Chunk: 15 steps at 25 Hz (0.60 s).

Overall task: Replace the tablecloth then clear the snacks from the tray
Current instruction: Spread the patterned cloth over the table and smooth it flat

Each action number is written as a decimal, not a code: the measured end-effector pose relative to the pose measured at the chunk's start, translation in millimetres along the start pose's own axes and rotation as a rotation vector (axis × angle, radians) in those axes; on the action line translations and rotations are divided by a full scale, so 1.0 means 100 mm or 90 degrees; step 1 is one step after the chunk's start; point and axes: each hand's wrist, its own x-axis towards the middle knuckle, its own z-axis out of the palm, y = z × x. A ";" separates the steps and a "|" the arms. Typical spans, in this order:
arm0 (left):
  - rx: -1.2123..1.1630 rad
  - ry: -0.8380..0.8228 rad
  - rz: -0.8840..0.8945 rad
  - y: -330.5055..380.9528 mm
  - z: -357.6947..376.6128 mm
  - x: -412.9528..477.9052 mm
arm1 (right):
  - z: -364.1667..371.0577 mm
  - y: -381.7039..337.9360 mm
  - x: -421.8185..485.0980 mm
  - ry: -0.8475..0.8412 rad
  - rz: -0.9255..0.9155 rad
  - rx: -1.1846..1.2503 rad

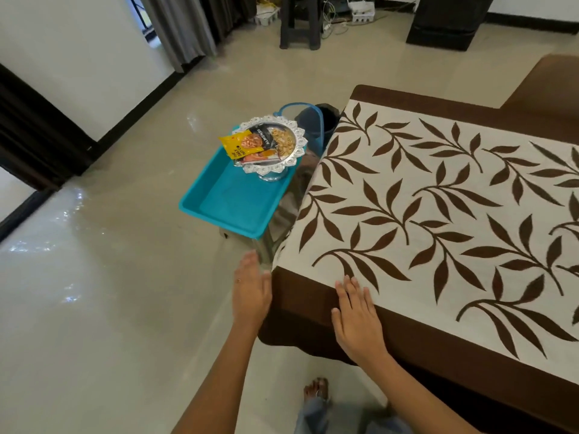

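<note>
Indoors, a person is standing at the near corner of a worktop that is wearing a cream tablecloth [438,198] printed with brown leaves and edged in a broad brown border. The right grip [357,317] is lying palm down on that border, fingers straight and close together, holding nothing. The left grip [252,292] is hovering just off the corner, above the tiled floor [109,277], fingers straight and likewise holding nothing; whether it is touching the hanging cloth cannot be told. The snacks are sitting well ahead of both grips, beside the worktop's left edge: a yellow packet [230,145] and a dark almonds packet [260,140] are lying on a silver pedestal plate [301,142], with pale nuts [283,142] showing to their right. The plate is standing at the far end of a turquoise tray [232,202]. A bare foot [316,389] is showing on the floor below.
</note>
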 end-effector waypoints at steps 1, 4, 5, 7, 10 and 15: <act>-0.025 -0.027 0.072 0.11 0.05 0.03 | 0.02 -0.10 0.09 0.007 -0.017 0.011; -0.001 -0.113 0.134 0.22 0.27 0.01 | 0.15 -0.39 0.33 -0.020 -0.096 -0.001; 0.004 -0.121 0.117 0.16 0.30 0.01 | 0.18 -0.41 0.36 -0.033 -0.103 -0.013; 0.007 -0.116 0.047 0.03 0.29 0.01 | 0.21 -0.38 0.36 -0.041 -0.106 -0.029; 0.044 -0.028 0.063 0.03 0.22 0.02 | 0.18 -0.46 0.38 -0.032 -0.093 0.001; 0.051 -0.067 0.204 0.20 0.35 0.02 | 0.23 -0.67 0.48 -0.044 -0.074 0.003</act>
